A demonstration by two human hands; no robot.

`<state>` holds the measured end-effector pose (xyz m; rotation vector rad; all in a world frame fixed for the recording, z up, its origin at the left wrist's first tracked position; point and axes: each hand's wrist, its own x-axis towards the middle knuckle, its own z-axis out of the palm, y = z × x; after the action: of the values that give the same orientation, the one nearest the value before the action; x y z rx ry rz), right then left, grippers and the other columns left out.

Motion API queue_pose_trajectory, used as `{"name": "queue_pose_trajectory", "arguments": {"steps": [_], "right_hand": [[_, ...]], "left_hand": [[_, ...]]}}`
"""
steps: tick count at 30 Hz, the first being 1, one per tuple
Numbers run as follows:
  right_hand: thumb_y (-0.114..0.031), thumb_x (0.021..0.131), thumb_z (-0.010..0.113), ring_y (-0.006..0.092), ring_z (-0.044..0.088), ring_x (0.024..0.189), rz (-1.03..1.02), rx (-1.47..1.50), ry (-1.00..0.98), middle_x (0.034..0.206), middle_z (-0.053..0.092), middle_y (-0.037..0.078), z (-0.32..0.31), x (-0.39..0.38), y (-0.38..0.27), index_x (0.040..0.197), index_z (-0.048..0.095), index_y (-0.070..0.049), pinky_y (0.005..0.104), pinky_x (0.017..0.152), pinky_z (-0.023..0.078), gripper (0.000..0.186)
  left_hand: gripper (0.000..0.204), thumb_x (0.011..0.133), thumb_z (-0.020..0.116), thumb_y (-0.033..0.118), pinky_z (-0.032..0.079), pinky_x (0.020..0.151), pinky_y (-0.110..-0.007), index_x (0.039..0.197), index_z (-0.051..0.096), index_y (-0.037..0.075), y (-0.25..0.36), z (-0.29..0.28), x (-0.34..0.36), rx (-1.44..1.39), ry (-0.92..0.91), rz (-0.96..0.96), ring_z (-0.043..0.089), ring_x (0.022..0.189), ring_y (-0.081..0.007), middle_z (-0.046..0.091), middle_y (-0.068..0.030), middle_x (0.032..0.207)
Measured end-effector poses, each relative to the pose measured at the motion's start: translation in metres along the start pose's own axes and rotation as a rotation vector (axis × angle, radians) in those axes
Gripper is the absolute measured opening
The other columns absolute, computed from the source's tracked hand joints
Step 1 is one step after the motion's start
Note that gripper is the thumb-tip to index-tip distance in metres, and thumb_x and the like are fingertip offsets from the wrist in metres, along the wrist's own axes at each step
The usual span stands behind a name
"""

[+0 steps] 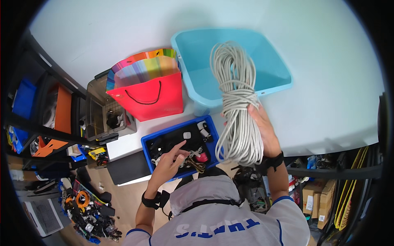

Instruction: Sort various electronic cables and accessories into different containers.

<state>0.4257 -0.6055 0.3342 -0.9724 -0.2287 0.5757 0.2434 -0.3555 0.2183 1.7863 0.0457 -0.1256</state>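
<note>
My right hand (262, 125) grips a large bundled coil of off-white cable (236, 102), lifted partly over a light blue plastic tub (269, 65). My left hand (170, 160) is open, fingers apart, above a dark blue bin (147, 147) that holds small electronic pieces, including a white square adapter (186, 135), some short cables and a pink item. Whether the left fingertips touch anything in that bin is unclear.
A red paper bag (147, 102) and a translucent grey box (94, 115) stand left of the tub. Shelves with orange bins (63, 115) line the left side, a tangled gear pile (86, 213) lies on the floor, and cardboard boxes (312, 197) sit beneath the right-hand worktop.
</note>
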Motion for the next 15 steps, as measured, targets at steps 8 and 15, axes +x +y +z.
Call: {"name": "queue_pose_trajectory", "arguments": {"steps": [8, 15], "right_hand": [[-0.026, 0.095, 0.077, 0.0224, 0.073, 0.101, 0.019, -0.352, 0.057, 0.121, 0.068, 0.015, -0.030, 0.134, -0.089, 0.143, 0.044, 0.003, 0.0373, 0.085, 0.062, 0.065], [-0.026, 0.090, 0.080, 0.0220, 0.072, 0.102, 0.332, -0.683, -0.081, 0.113, 0.071, 0.008, -0.071, 0.282, -0.064, 0.119, 0.068, -0.002, 0.0450, 0.087, 0.060, 0.040]], "left_hand": [[0.058, 0.098, 0.069, 0.024, 0.041, 0.113, -0.047, 0.150, 0.050, 0.005, 0.044, 0.008, 0.090, 0.290, 0.182, 0.190, 0.052, 0.135, -0.0417, 0.053, -0.0233, 0.148], [0.073, 0.094, 0.074, 0.034, 0.024, 0.124, -0.058, 0.155, 0.045, 0.008, 0.034, 0.038, 0.176, 0.692, 0.382, 0.293, 0.028, 0.152, -0.0453, 0.030, -0.0234, 0.165]]}}
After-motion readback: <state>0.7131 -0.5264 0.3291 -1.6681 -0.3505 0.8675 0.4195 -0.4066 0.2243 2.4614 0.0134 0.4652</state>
